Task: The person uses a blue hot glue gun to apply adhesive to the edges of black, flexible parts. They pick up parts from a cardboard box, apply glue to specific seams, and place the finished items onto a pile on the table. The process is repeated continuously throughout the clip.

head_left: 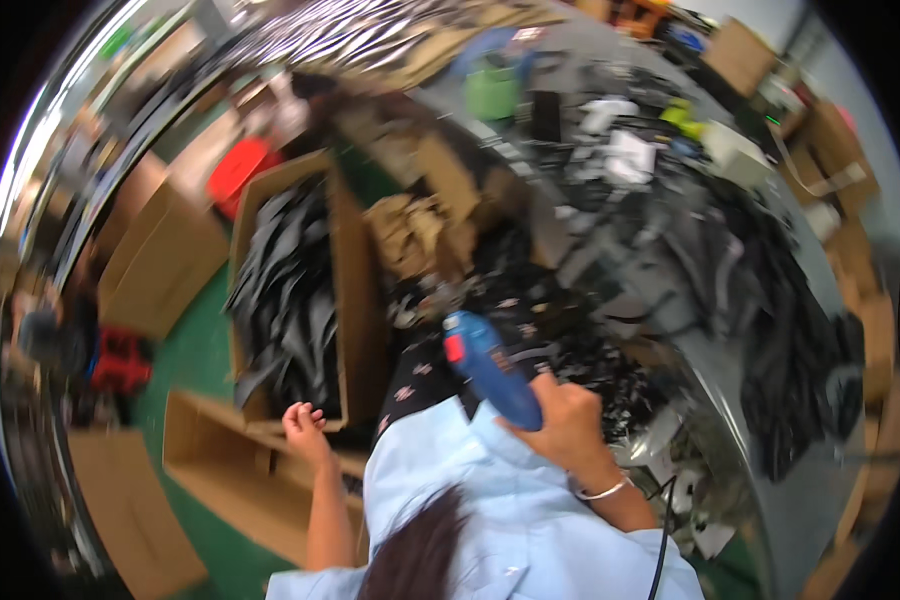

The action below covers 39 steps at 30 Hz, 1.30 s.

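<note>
The right hand (562, 415) has its grip wrapped tight round the lower end of a blue tool (488, 366). The tool's long axis slants up and to the left from the fist, its red-marked end pointing away from the person toward the near edge of the tabletop (770, 480); blur hides the tip, so it may be a heat gun. The left hand (303, 424) holds nothing, fingers loosely curled, just beside the carton (350, 290) of black pieces.
</note>
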Each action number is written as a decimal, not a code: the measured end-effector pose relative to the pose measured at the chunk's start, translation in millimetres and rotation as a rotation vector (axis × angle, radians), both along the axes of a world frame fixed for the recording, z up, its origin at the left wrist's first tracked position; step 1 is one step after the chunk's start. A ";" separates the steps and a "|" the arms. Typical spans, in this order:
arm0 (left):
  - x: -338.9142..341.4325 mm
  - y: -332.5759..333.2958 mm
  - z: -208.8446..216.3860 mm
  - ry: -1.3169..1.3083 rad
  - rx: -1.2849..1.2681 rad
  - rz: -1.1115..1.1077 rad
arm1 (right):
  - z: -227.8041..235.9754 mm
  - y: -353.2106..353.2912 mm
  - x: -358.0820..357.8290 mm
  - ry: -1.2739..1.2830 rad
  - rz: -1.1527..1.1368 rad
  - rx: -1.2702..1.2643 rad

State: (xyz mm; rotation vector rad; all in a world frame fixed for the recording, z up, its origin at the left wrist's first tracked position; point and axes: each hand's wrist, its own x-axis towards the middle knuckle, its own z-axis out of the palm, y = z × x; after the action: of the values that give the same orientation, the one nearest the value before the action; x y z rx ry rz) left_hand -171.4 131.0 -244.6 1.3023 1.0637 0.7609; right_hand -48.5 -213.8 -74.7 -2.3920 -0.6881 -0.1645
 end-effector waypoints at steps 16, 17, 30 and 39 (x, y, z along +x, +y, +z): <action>328.8 -430.9 142.8 -0.045 -0.686 -1.298 | -33.0 -86.4 -23.4 -0.028 -0.515 0.606; 335.3 -442.1 145.2 0.003 -0.611 -1.232 | -36.3 -88.8 -23.2 -0.016 -0.525 0.618; 314.9 -323.4 175.9 -0.409 -1.020 -1.196 | -35.7 -95.2 -6.5 0.184 -0.602 0.611; 225.8 -232.2 171.3 -0.618 -0.475 -1.041 | -13.6 -44.5 15.6 0.178 -0.363 0.315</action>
State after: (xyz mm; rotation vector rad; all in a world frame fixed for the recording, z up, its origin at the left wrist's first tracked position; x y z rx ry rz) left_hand 54.4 -101.3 -73.3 0.9165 -0.0164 0.0610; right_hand -32.9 -258.3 -88.3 -2.1715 -0.1283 -0.1921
